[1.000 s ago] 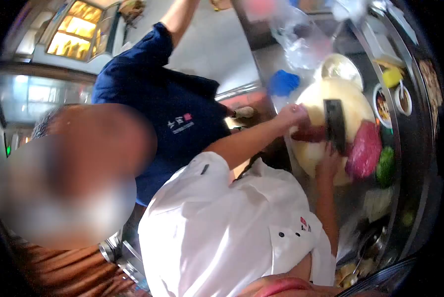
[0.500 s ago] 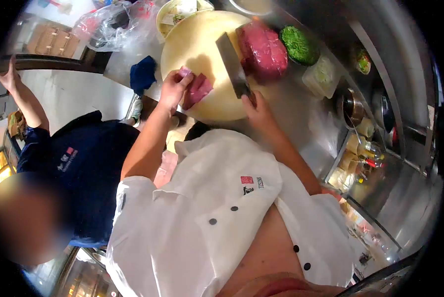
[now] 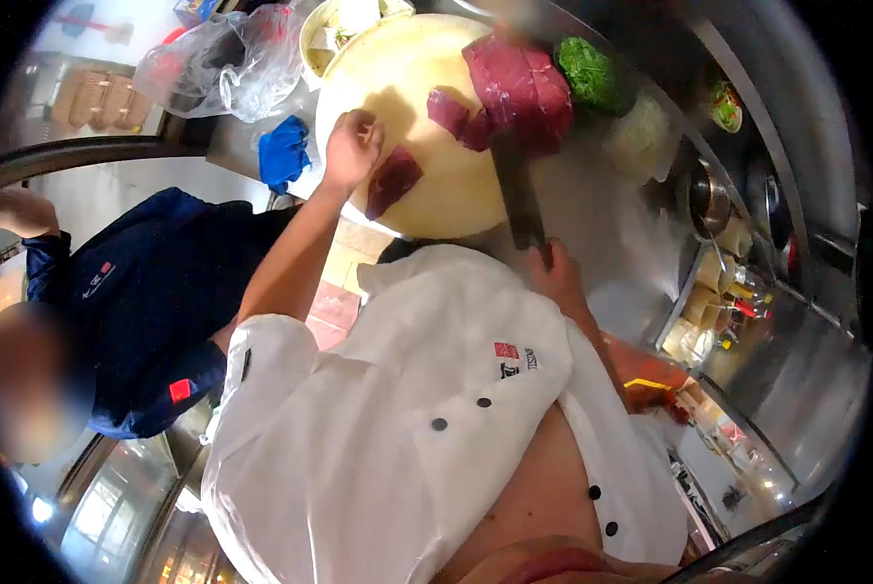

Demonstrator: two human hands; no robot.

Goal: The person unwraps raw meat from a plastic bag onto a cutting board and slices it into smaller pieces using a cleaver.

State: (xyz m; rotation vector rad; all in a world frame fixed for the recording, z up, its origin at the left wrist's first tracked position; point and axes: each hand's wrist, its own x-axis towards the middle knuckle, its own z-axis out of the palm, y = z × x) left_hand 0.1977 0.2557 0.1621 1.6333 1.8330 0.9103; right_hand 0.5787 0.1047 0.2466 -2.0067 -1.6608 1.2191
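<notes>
A round pale cutting board [image 3: 407, 88] lies in front of me. My right hand [image 3: 559, 278] grips the handle of a cleaver [image 3: 520, 195], whose dark blade points away from me over the board's right edge. My left hand [image 3: 354, 148] hovers above the board's left part, fingers curled; whether anything is inside them is hidden. Just below it rests a dark red meat piece [image 3: 394, 181]. Smaller cut meat [image 3: 459, 119] sits at the board's middle right, beside a large red meat block [image 3: 522, 88] near the blade's tip.
Behind the block stand green vegetables [image 3: 584, 70] and a clear bag [image 3: 641, 136]. A blue cloth [image 3: 283, 154], a plastic bag [image 3: 232, 68] and a bowl [image 3: 317, 44] are at the left. A person in dark blue [image 3: 154, 292] stands left of me.
Smaller meat now lies at the board's middle right. The cleaver has moved right and toward me. My left hand has come off the meat piece and risen slightly. The other person's arm has lowered.
</notes>
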